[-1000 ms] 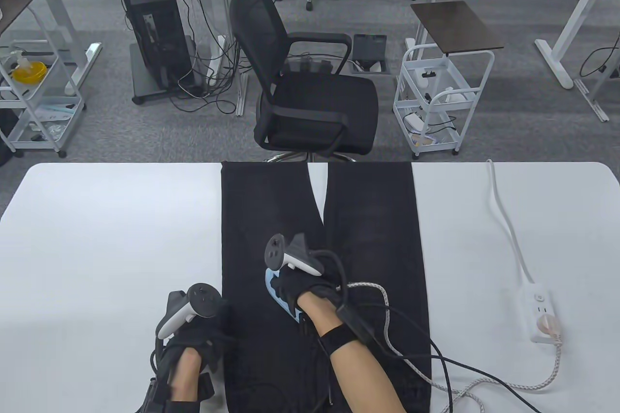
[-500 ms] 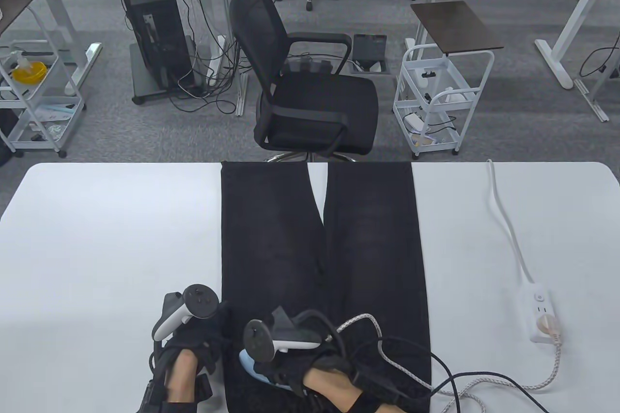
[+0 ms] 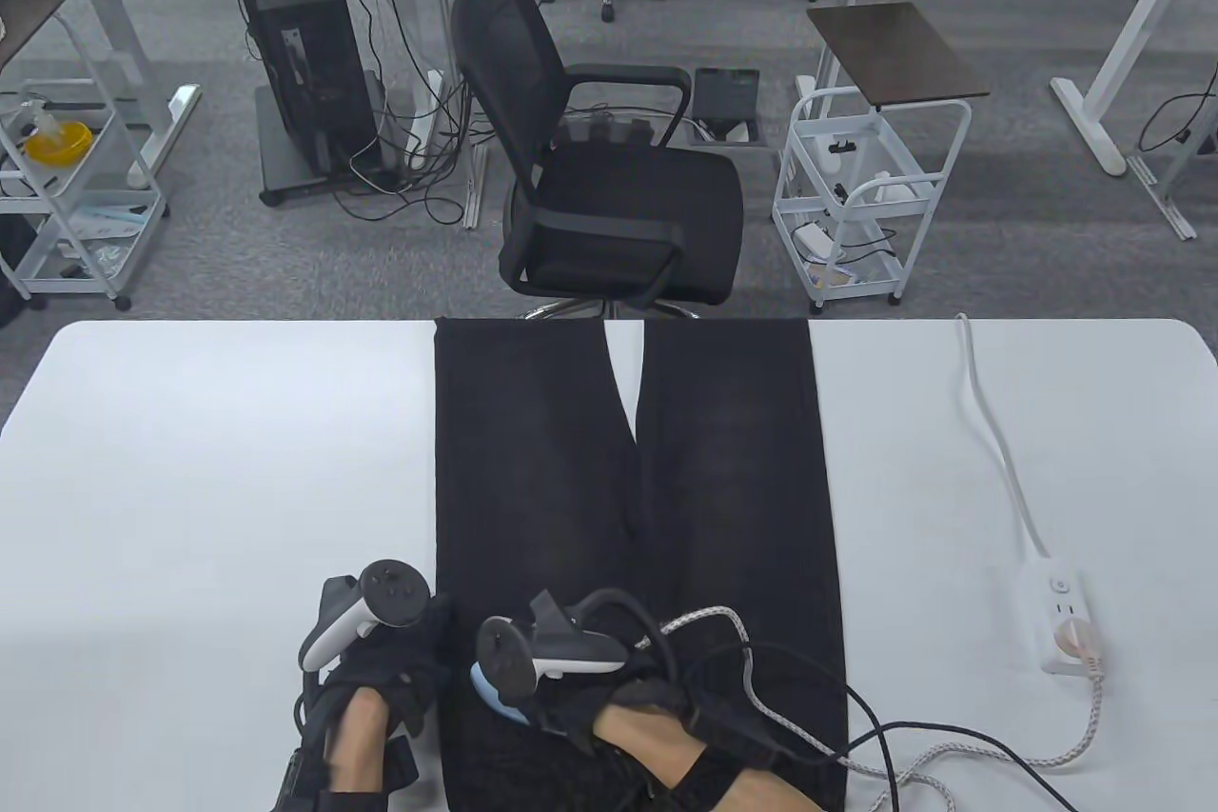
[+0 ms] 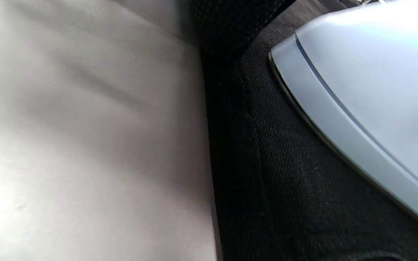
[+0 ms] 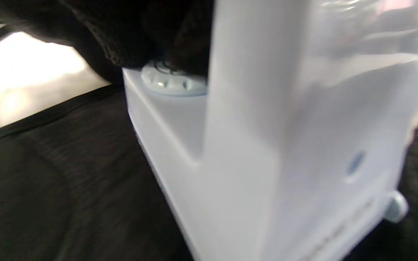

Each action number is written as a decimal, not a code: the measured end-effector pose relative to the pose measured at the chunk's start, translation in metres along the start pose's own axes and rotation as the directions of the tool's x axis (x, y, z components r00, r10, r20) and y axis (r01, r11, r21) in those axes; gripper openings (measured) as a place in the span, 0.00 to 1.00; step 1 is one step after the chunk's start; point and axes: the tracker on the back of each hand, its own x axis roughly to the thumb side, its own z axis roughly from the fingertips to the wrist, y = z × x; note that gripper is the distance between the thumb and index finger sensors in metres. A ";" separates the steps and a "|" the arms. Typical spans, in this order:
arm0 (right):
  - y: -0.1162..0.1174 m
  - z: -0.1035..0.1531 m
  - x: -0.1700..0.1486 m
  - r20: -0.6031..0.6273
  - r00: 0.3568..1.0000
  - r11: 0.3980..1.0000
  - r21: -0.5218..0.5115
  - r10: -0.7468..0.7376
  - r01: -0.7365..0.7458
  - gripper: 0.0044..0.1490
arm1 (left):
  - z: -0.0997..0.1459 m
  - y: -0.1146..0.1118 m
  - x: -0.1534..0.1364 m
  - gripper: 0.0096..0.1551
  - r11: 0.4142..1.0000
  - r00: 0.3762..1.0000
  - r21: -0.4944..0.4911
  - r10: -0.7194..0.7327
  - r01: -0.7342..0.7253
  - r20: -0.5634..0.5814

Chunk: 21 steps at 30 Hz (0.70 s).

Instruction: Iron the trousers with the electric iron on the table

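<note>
Gripping the iron (image 3: 495, 693) in my right hand (image 3: 609, 707) near the waist of the trousers (image 3: 571, 488), I should glide evenly while my left hand (image 3: 381, 688), fingers hidden, pins the hem edge.

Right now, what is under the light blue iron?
The black trousers lie under the iron, near their left edge. The right hand covers most of the iron; its soleplate is hidden.
</note>
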 end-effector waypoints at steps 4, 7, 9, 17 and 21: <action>-0.009 -0.029 -0.024 -0.097 0.993 0.997 -0.008 -0.072 0.072 0.36 | 0.000 0.000 0.000 0.51 1.000 1.000 -0.002 -0.003 0.003 -0.001; -0.017 -0.050 -0.045 -0.193 0.975 0.993 0.009 -0.113 0.117 0.36 | 0.000 0.000 0.000 0.51 1.000 1.000 -0.004 -0.008 0.008 -0.002; -0.018 -0.058 -0.060 -0.251 0.953 0.984 0.008 -0.170 0.177 0.36 | 0.000 0.001 0.000 0.52 1.000 1.000 -0.004 -0.008 0.008 -0.002; -0.021 -0.071 -0.100 -0.474 0.851 0.972 -0.048 -0.226 0.231 0.36 | 0.000 0.000 0.002 0.52 1.000 1.000 -0.006 -0.015 0.015 -0.002; -0.021 -0.070 -0.100 -0.455 0.852 0.960 -0.025 -0.260 0.279 0.35 | 0.000 0.000 0.003 0.51 1.000 1.000 -0.006 -0.018 0.018 -0.003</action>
